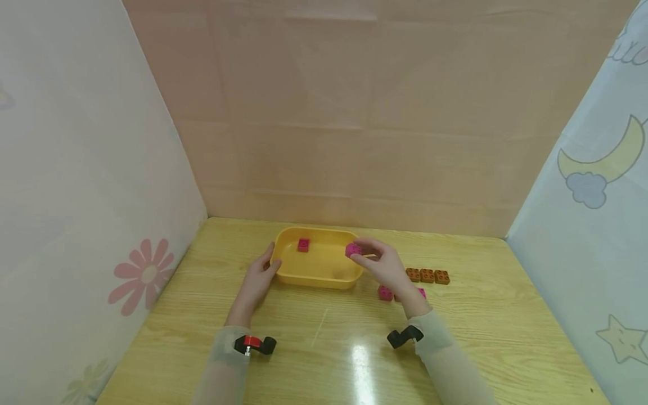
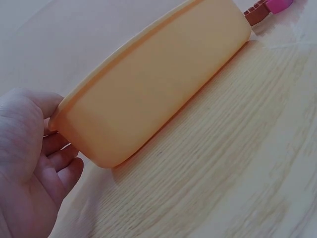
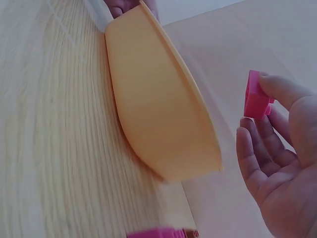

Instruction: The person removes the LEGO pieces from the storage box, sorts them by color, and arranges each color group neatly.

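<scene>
A shallow yellow tray [image 1: 319, 280] stands on the wooden table. My left hand [image 1: 261, 274] grips its left end, thumb over the rim and fingers against the outer wall, as the left wrist view also shows. Above the tray's right end, my right hand [image 1: 383, 263] pinches a pink toy building block [image 1: 352, 250] between thumb and fingers. The right wrist view shows this block [image 3: 257, 96] held higher than the rim, its studs toward the palm. One darker pink block [image 1: 303, 245] lies inside the tray near the back left.
Right of the tray, three orange-brown blocks [image 1: 427, 275] sit in a row. Nearer me is another row with a pink block [image 1: 385, 293], partly covered by my right forearm. A tan backdrop [image 1: 354, 140] rises behind the table, with patterned side walls left and right.
</scene>
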Demonstrator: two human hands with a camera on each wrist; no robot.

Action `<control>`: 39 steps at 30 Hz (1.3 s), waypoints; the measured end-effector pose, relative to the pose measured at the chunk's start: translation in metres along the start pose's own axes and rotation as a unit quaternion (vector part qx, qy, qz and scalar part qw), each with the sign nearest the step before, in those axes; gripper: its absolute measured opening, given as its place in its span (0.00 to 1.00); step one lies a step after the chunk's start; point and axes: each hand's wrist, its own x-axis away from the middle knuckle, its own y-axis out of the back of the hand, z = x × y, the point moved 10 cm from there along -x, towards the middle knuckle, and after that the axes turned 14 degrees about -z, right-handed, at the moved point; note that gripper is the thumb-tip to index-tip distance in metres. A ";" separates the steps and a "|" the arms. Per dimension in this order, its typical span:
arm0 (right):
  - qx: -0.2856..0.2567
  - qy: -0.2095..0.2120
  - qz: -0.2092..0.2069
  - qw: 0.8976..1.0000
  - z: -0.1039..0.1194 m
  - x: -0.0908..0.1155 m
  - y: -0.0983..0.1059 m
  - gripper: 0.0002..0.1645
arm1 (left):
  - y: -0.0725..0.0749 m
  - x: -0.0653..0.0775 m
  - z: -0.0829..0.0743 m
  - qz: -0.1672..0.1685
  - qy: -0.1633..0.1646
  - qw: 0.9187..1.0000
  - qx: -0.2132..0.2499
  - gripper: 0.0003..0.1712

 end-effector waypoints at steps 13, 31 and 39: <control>0.052 -0.003 0.007 0.999 -0.020 0.034 0.061 0.25 | 0.000 0.003 -0.006 0.009 -0.005 1.000 -0.013 0.38; 0.138 -0.017 -0.013 0.990 -0.058 0.069 0.148 0.27 | 0.000 0.001 -0.009 0.014 -0.007 0.999 -0.035 0.38; 0.198 -0.032 -0.008 0.980 -0.076 0.081 0.170 0.29 | 0.001 0.001 -0.008 0.006 -0.007 0.999 -0.038 0.37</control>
